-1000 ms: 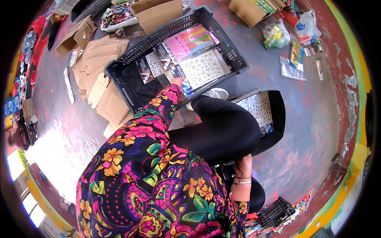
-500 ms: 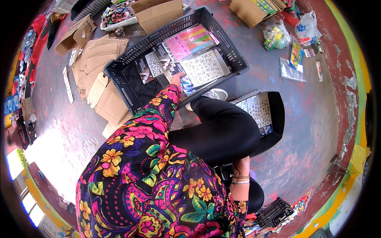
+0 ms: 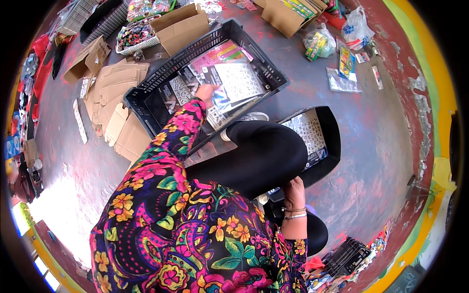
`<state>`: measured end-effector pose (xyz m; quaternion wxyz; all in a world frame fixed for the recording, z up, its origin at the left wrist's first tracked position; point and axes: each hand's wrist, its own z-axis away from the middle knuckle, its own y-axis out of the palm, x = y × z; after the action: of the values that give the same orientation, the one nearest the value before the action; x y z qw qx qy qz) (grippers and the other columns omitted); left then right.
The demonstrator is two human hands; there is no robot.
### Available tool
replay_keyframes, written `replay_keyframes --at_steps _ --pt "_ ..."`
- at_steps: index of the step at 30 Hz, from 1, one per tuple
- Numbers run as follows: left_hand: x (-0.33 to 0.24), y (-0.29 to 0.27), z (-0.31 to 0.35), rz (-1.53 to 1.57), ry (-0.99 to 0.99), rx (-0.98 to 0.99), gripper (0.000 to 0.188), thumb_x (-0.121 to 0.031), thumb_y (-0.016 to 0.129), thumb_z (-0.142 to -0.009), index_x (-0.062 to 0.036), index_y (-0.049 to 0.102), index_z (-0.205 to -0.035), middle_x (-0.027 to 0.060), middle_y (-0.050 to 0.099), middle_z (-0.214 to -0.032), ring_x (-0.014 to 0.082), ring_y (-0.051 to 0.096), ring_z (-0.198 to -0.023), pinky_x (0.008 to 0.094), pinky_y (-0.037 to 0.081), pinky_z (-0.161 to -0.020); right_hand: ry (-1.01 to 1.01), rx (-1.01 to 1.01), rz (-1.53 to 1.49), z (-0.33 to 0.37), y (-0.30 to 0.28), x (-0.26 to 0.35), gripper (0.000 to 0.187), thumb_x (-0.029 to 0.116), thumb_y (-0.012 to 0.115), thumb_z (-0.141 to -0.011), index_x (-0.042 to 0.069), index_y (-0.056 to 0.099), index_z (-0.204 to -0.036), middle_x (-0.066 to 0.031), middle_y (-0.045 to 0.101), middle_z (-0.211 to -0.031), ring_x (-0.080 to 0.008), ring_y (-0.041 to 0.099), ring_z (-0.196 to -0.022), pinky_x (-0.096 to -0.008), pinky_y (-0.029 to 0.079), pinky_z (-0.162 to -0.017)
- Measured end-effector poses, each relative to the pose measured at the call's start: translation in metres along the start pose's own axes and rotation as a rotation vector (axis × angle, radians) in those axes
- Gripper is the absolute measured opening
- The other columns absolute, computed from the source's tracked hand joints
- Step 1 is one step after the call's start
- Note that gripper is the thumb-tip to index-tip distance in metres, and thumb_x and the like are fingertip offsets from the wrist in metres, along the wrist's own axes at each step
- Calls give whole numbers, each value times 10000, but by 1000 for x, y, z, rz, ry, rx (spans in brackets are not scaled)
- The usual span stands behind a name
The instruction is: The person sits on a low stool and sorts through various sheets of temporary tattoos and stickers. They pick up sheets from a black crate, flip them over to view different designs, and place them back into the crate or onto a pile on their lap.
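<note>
Inside a black plastic crate [image 3: 205,47], my left hand [image 3: 207,94] closes its fingers on the left edge of a packet of white letter sheets [image 3: 239,80], which has a blue corner. Other printed packets [image 3: 181,91] and a pink and multicoloured packet [image 3: 215,54] lie in the same crate. Beyond my bent knee is a dark basket [image 3: 333,139] with more letter sheets [image 3: 309,132] in it. My right hand [image 3: 294,193], with bracelets at its wrist, is beside my knee and close to the basket's near end; its fingers are partly hidden.
Flattened cardboard [image 3: 110,90] lies left of the crate. An open carton [image 3: 180,29] and a white basket of small items [image 3: 137,36] stand behind it. Another carton [image 3: 288,17], plastic bags [image 3: 357,28] and clear packets [image 3: 343,82] are at the far right.
My left hand has shifted slightly, and the packet of letter sheets it grips has tilted up a little. My right hand has come up slightly beside my knee. The whole view has swung a little.
</note>
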<state>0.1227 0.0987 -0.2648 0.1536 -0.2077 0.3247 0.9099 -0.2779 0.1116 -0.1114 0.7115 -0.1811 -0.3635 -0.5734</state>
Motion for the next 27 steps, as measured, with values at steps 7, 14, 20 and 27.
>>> replay_keyframes --at_steps 7,14,20,27 --pt "-122 39 93 -293 537 181 228 -42 564 -812 45 566 -1023 115 628 -939 190 622 -782 313 515 -688 6 17 107 -21 5 13 203 114 455 -906 -5 573 -1020 -68 626 -874 -163 621 -791 -257 501 -667" --pt "-143 111 176 -407 658 425 276 3 524 -812 21 554 -1086 103 628 -965 184 618 -835 304 506 -742 -241 20 18 -38 -7 41 259 249 531 -887 26 567 -1013 -90 620 -980 -194 614 -866 -269 477 -693" --pt "-112 172 196 -286 506 725 345 38 573 -763 23 546 -1107 87 607 -1031 186 566 -959 328 445 -850 -746 256 -374 -25 -22 116 778 537 553 -792 42 297 -1335 -122 388 -1328 -246 363 -1237 -382 347 -973" --pt "-69 240 178 -653 315 915 299 -16 585 -776 24 560 -1071 85 618 -968 164 591 -854 299 464 -752 -881 287 -449 10 -70 138 434 168 608 -820 -66 481 -1162 -155 555 -1134 -247 576 -992 -350 488 -821"
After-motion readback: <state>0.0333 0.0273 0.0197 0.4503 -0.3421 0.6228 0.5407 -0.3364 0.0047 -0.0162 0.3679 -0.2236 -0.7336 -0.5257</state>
